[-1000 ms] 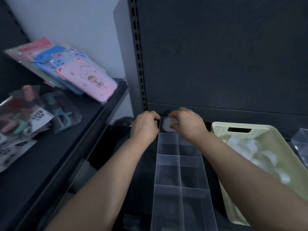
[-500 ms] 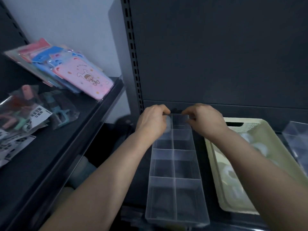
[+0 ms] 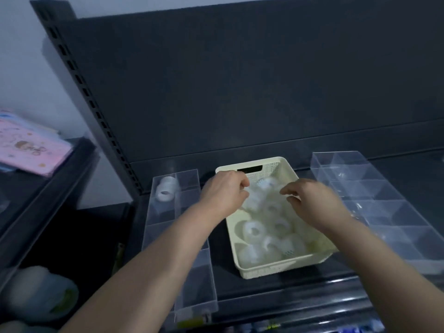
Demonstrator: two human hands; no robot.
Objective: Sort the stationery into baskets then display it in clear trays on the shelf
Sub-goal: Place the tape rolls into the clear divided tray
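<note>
A cream plastic basket point(image 3: 283, 266) on the dark shelf holds several clear tape rolls point(image 3: 252, 230). Both my hands hover over its far half. My left hand point(image 3: 224, 192) has its fingers curled above the rolls at the basket's back left; whether it holds one is hidden. My right hand point(image 3: 312, 201) reaches in from the right with loosely curled fingers and nothing visible in them. Left of the basket stands a clear divided tray point(image 3: 192, 272) with one tape roll point(image 3: 165, 191) in its far left compartment.
A second clear divided tray point(image 3: 374, 188) sits right of the basket. The dark back panel point(image 3: 240, 92) rises just behind. On a lower shelf to the left lie pink packaged cards point(image 3: 28, 147), with larger tape rolls point(image 3: 40, 294) at bottom left.
Both hands left the far end of the left clear tray, where a tape roll now sits, and moved right over the basket. The view swung right, showing the second tray.
</note>
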